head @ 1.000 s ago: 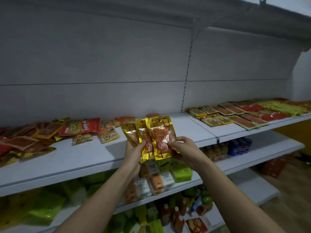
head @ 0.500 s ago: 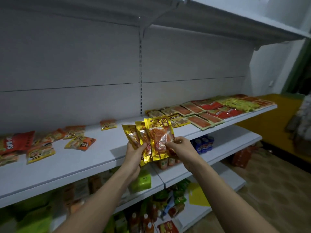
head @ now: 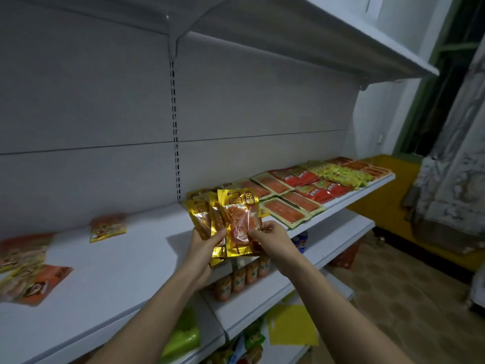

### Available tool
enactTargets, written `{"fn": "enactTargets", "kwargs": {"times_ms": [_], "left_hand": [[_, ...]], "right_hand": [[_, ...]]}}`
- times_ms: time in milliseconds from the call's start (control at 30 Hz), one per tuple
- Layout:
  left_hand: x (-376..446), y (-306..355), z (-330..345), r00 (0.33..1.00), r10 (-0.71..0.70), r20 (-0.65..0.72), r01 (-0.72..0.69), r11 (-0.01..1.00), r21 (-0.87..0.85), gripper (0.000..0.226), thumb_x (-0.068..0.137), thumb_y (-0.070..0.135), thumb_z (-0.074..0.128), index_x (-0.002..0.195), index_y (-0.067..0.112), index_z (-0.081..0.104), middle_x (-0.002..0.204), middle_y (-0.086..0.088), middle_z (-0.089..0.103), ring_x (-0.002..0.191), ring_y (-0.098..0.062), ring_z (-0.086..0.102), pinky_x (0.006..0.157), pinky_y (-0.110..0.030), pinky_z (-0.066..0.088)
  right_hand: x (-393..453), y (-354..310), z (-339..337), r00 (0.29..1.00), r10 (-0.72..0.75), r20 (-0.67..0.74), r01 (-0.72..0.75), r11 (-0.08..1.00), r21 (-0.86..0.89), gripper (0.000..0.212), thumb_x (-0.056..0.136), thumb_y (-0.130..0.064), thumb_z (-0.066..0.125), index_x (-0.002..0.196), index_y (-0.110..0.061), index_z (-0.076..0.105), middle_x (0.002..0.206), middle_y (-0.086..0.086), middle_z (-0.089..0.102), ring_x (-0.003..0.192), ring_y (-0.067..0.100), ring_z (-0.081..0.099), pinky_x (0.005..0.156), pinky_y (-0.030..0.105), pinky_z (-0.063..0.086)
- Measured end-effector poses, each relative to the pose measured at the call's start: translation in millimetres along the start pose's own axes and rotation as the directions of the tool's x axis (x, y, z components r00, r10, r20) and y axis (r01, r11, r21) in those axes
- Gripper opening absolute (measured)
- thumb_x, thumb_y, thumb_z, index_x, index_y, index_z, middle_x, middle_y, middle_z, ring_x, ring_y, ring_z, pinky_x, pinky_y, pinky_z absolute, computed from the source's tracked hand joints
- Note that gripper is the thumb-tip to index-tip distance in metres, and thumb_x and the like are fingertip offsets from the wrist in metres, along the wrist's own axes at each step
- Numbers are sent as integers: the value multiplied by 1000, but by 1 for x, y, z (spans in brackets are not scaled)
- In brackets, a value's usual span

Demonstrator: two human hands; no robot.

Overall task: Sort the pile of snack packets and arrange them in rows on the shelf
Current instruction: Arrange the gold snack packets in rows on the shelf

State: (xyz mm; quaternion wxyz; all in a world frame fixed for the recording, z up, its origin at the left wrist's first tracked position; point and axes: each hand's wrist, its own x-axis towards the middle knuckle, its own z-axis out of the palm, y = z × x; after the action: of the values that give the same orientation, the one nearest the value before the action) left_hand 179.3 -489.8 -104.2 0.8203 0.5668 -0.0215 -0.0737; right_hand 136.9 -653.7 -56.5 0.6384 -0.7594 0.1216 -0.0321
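Observation:
I hold a fan of gold snack packets (head: 237,222) with clear windows showing orange food, in front of the white shelf (head: 131,264). My left hand (head: 206,244) grips the fan from the left with the thumb on the front. My right hand (head: 270,236) pinches the front packet's right lower edge. Behind and right of the fan, sorted rows of packets (head: 301,190) lie flat on the shelf: orange ones, red ones and yellow ones. Loose orange packets (head: 34,283) lie at the shelf's left, and one more orange packet (head: 107,227) sits further back.
An upper shelf (head: 315,40) overhangs the working shelf. Lower shelves hold orange bottles (head: 238,278), green packs (head: 183,334) and other goods. To the right are a tiled floor (head: 406,298), a yellow cabinet (head: 393,190) and a hanging cloth (head: 456,179).
The view has swung right: the loose pile slid off to the left and the sorted rows came closer. Both hands keep the same hold on the gold packets.

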Motion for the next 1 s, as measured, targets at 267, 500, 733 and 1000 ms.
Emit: {"fn": "enactTargets", "kwargs": {"times_ms": [267,500,733,1000], "left_hand": [[51,16,-59,975,113,-192,-99,992,81,42,88,11,74,124,26,57,114,2,74,106,-21,69,89,-48,56],[89,36,-130,865,167,-474,-88,979,185,44,87,16,77,123,26,54,110,7,69,100,-11,65,78,-34,54],[131,33,-181,777,81,-624,-79,996,31,50,79,12,77,126,21,61,115,-6,74,101,-28,72,88,-54,58],[120,42,-211,589,255,-767,-156,967,201,51,76,26,75,125,24,57,119,-3,70,108,-28,68,94,-56,54]], "right_hand": [[85,1,34,997,-42,-65,38,997,-68,21,93,-11,65,113,-6,58,102,14,70,88,26,70,84,48,59],[149,-1,121,986,-61,153,85,984,-156,32,96,-26,63,121,-14,47,107,9,67,92,20,65,72,34,54],[182,8,188,819,-499,283,528,460,-714,41,95,-25,52,134,-15,47,139,9,42,130,32,37,101,44,38],[203,48,227,766,-546,340,583,365,-726,40,88,-32,48,122,-21,65,127,1,60,122,29,50,101,47,39]]}}
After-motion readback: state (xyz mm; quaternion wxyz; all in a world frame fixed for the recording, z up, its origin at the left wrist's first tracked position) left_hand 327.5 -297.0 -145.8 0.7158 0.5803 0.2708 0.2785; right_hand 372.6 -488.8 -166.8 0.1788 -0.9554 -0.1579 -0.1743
